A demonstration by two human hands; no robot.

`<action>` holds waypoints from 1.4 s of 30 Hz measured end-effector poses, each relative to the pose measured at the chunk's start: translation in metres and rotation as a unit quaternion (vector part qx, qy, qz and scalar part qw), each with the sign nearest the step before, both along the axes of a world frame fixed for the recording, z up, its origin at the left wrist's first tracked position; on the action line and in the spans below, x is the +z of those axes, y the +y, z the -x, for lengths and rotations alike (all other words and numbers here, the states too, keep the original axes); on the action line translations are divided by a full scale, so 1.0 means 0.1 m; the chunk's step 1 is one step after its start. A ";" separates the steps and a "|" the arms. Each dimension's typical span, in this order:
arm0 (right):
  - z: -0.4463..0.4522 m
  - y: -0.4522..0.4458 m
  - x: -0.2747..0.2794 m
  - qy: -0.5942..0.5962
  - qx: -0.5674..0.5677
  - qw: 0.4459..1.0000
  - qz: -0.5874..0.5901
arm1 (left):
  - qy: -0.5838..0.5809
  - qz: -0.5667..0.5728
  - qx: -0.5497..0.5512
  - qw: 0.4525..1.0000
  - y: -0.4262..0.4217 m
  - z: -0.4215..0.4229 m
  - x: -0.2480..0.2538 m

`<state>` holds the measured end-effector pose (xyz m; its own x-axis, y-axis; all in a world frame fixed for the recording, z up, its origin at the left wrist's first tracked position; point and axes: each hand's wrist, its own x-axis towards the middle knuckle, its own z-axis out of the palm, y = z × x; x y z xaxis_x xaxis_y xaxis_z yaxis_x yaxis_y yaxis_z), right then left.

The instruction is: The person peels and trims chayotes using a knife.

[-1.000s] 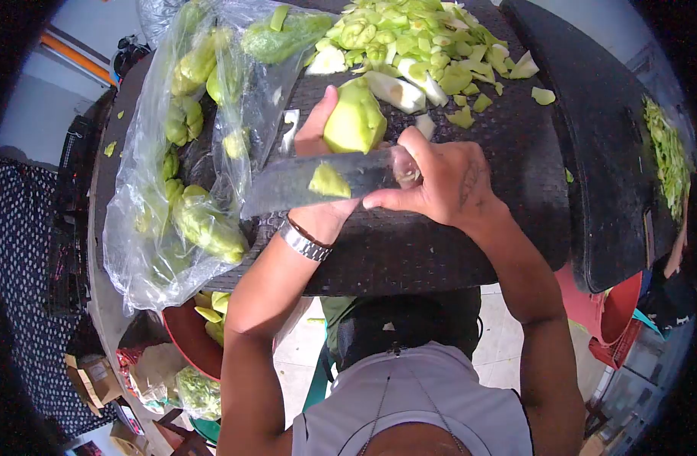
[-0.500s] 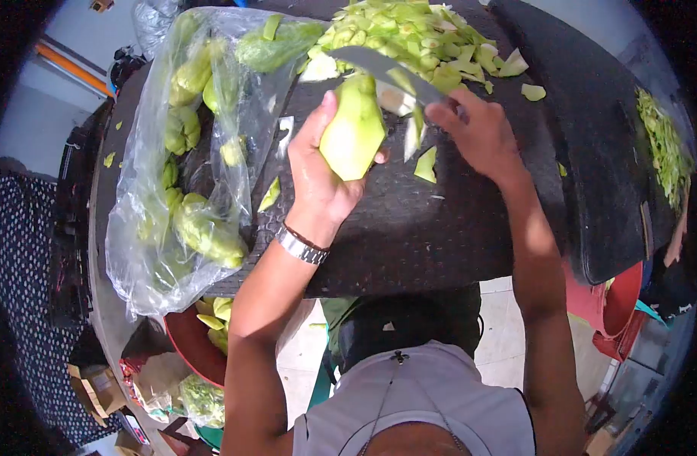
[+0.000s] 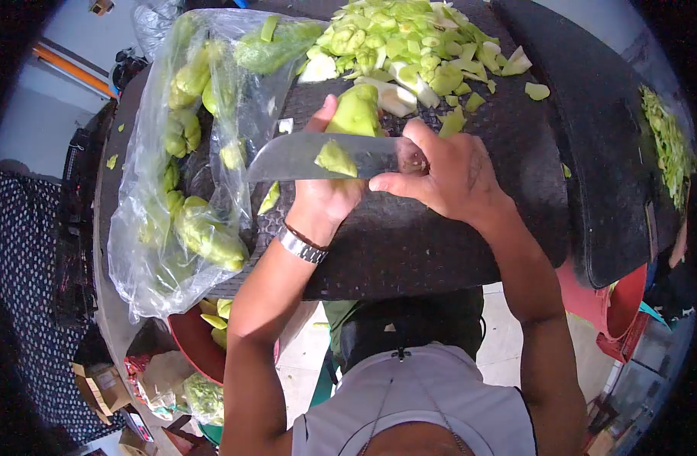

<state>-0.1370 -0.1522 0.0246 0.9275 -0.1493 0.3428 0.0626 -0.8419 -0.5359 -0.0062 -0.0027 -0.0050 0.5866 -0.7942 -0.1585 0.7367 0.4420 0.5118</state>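
Note:
In my left hand (image 3: 329, 199), its fingers wrapped round the fruit, is a pale green chayote (image 3: 356, 110) with its skin cut away in flat facets. My right hand (image 3: 455, 171) grips the handle of a broad-bladed knife (image 3: 287, 156). The blade lies across the chayote's lower part and hides it, along with part of my left palm. A slice of green peel (image 3: 335, 158) clings to the blade. Just beyond my hands, a heap of green peelings (image 3: 409, 42) covers the back of the dark table (image 3: 439, 251).
A clear plastic bag (image 3: 139, 220) holding several whole chayotes (image 3: 207, 232) lies at the left. More shreds (image 3: 664, 144) sit at the far right. A red tub (image 3: 192, 342) stands below the table's left edge, and a red bucket (image 3: 618, 308) below its right.
The knife has swung from beyond the chayote to across its near side, my right hand moving left and nearer. A slice of peel now sticks to the blade.

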 end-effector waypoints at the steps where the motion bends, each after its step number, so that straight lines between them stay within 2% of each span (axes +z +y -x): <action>1: 0.00 -0.01 -0.01 -0.010 -0.006 1.000 0.014 | -0.001 -0.005 0.004 1.000 -0.01 0.00 0.00; 4: -0.01 -0.15 -0.01 -0.014 -0.035 0.999 0.033 | 0.062 0.006 0.078 0.995 -0.02 0.08 0.04; 5: -0.02 -0.24 -0.02 -0.003 -0.068 0.997 0.032 | 0.036 0.047 0.014 0.998 0.06 0.02 0.04; 7: -0.05 -0.40 0.00 0.014 -0.136 0.990 0.036 | -0.004 0.023 0.014 1.000 0.08 0.02 0.11; 10: -0.03 -0.28 0.03 0.020 -0.104 0.994 -0.017 | -0.031 0.037 0.023 0.999 0.05 0.08 0.15; 12: -0.03 -0.16 0.09 0.049 -0.046 0.996 -0.060 | 0.022 -0.007 0.115 0.993 0.00 0.20 0.23; 13: -0.05 -0.18 0.07 0.052 -0.072 0.994 -0.067 | 0.049 -0.029 0.161 0.985 -0.02 0.22 0.26; 14: -0.08 -0.23 0.05 0.057 -0.097 0.991 -0.075 | -0.031 0.047 0.038 0.998 0.06 0.06 0.04; 17: -0.11 -0.55 -0.04 0.085 -0.191 0.972 -0.106 | -0.034 0.044 -0.005 0.998 0.06 0.05 0.20; 19: -0.11 -0.64 0.02 0.135 -0.218 0.958 -0.126 | -0.020 0.026 0.028 0.999 0.01 0.08 0.27; 20: -0.06 -0.61 0.02 0.175 -0.196 0.934 -0.243 | -0.009 0.016 0.047 0.999 0.00 0.11 0.27; 23: -0.04 -0.42 0.19 0.264 -0.197 0.885 -0.330 | 0.004 -0.069 0.074 0.995 -0.02 0.07 0.29; 25: -0.04 -0.35 0.10 0.193 -0.137 0.911 -0.337 | -0.028 -0.097 0.084 0.991 -0.05 0.00 0.20; 27: -0.05 -0.28 -0.02 0.107 -0.099 0.950 -0.276 | -0.049 -0.107 0.091 0.989 -0.06 -0.02 0.15; 29: -0.09 -0.16 -0.11 -0.001 -0.079 0.986 -0.148 | -0.003 -0.086 0.086 0.993 -0.04 0.00 0.16; 31: -0.04 -0.03 -0.06 0.018 -0.041 0.994 -0.097 | 0.042 -0.049 0.116 0.991 -0.07 0.05 0.14; 32: -0.01 0.00 -0.03 0.013 -0.013 0.998 -0.061 | 0.003 -0.055 0.013 0.998 0.01 -0.01 0.08; 33: 0.01 0.03 -0.02 0.009 0.016 1.000 -0.024 | -0.018 -0.022 0.008 1.000 0.01 -0.01 0.06; 35: 0.02 0.05 -0.01 0.002 0.014 1.000 0.009 | -0.043 -0.026 -0.043 0.998 0.02 0.01 0.08; 38: 0.01 0.02 -0.02 -0.014 0.015 0.999 0.050 | -0.018 0.019 -0.089 0.996 -0.02 0.05 0.18; 42: 0.01 -0.13 -0.06 -0.008 -0.012 0.998 0.064 | -0.028 -0.057 -0.042 0.997 -0.04 0.04 0.12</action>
